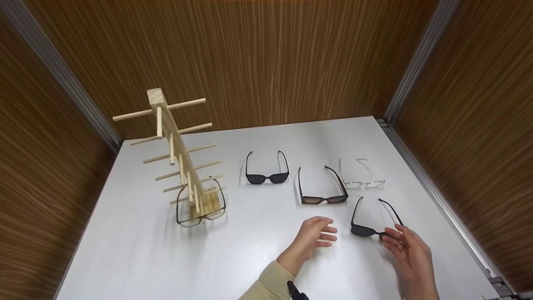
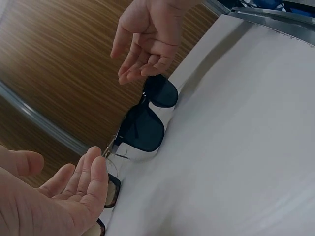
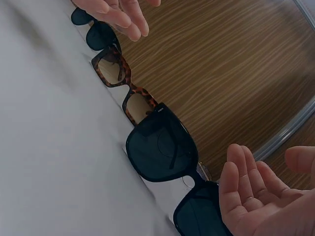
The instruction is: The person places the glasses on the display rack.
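Observation:
Black sunglasses (image 1: 363, 230) lie on the white table at the right, temples pointing away from me. My right hand (image 1: 410, 254) is right at their right lens, which it partly covers in the head view; its fingers are loosely bent with the thumb apart. To the left, my left hand (image 1: 313, 234) hovers with fingers extended and nothing in it. Tortoiseshell sunglasses (image 1: 325, 200) with brown lenses lie just beyond the left hand. In the right wrist view the dark lens (image 3: 162, 145) of the nearest sunglasses stands large beside the right hand's fingers (image 3: 241, 172).
A wooden peg rack (image 1: 179, 146) stands at the left, with thin-framed eyeglasses (image 1: 203, 217) around its base. More black sunglasses (image 1: 267, 178) lie at the middle back, and clear-lensed eyeglasses (image 1: 365, 184) at the back right. Wood-grain panels (image 1: 266, 62) enclose the table.

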{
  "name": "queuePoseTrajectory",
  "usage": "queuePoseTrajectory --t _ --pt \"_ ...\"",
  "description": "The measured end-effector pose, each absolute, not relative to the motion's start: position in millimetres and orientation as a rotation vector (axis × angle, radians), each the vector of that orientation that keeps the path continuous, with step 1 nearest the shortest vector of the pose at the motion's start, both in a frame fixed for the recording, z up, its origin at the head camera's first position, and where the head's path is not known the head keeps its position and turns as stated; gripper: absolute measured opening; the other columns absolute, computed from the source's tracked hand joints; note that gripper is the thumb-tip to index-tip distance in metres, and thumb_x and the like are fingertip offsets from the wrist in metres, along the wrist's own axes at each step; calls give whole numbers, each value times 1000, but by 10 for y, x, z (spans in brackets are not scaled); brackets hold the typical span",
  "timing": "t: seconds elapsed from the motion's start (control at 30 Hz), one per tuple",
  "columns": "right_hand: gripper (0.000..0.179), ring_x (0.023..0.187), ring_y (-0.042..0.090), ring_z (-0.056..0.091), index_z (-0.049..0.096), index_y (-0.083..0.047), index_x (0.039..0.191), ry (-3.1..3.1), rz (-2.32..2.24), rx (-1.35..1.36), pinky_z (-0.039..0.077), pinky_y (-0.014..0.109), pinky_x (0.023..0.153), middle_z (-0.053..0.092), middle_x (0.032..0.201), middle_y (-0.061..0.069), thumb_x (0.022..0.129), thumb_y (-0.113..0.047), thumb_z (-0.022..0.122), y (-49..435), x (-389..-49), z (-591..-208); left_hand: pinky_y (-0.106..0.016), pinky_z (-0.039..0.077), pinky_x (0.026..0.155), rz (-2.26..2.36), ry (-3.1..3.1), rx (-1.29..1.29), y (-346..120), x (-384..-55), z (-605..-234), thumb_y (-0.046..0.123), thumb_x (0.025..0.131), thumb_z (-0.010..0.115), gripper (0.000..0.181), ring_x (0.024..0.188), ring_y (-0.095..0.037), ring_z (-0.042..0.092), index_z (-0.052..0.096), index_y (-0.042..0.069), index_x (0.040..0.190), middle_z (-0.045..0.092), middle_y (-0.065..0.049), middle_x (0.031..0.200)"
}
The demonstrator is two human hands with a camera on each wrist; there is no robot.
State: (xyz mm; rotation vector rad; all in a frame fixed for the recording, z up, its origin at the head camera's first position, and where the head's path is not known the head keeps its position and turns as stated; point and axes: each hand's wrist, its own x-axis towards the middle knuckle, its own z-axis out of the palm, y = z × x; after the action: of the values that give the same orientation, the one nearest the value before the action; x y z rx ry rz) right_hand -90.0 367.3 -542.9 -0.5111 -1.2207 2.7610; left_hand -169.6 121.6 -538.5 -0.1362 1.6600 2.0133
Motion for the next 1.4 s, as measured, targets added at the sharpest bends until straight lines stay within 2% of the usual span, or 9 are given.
queuePoseTrajectory --t 0.33,0.73,0.9,1.07,1.2,1.4 --pt "26 86 26 66 56 -8 109 -1134 2607 -789 53 36 77 68 95 11 91 -26 61 3803 -887 -5448 -31 55 61 2023 1653 -164 1438 -1732 -5360 22 90 58 21 70 -20 67 62 7 104 67 -7 82" --pt "37 84 17 67 47 -12 120 -1318 2334 -1209 54 32 74 66 83 0 94 -37 53 3927 -879 -5530 -33 55 61 2036 1626 -193 1694 -1689 -5487 19 89 57 19 71 -23 67 60 6 103 67 -10 83" --pt "34 82 13 65 48 -14 117 -1370 2234 -1341 54 31 75 59 89 -2 94 -39 50 3949 -896 -5570 -33 54 62 2028 1612 -227 1747 -1688 -5565 19 90 56 20 73 -23 66 59 6 105 66 -10 85" --pt "31 82 9 64 48 -16 114 -1457 2176 -1402 53 28 77 55 98 -2 94 -40 51 3946 -922 -5601 -37 55 66 2027 1566 -258 1808 -1675 -5591 20 90 57 23 77 -26 65 58 5 108 66 -12 87" --pt "33 83 9 64 47 -15 117 -1524 2184 -1395 52 28 80 59 91 -5 94 -39 52 3926 -942 -5637 -37 54 66 2025 1598 -283 1864 -1670 -5598 20 90 58 21 76 -25 64 57 4 103 63 -11 88" --pt "36 83 12 66 46 -13 116 -1606 2242 -1309 52 31 80 62 85 -5 93 -41 52 3924 -957 -5682 -32 53 58 1994 1757 -348 1965 -1696 -5599 22 88 62 17 66 -18 58 54 7 92 57 -7 82"
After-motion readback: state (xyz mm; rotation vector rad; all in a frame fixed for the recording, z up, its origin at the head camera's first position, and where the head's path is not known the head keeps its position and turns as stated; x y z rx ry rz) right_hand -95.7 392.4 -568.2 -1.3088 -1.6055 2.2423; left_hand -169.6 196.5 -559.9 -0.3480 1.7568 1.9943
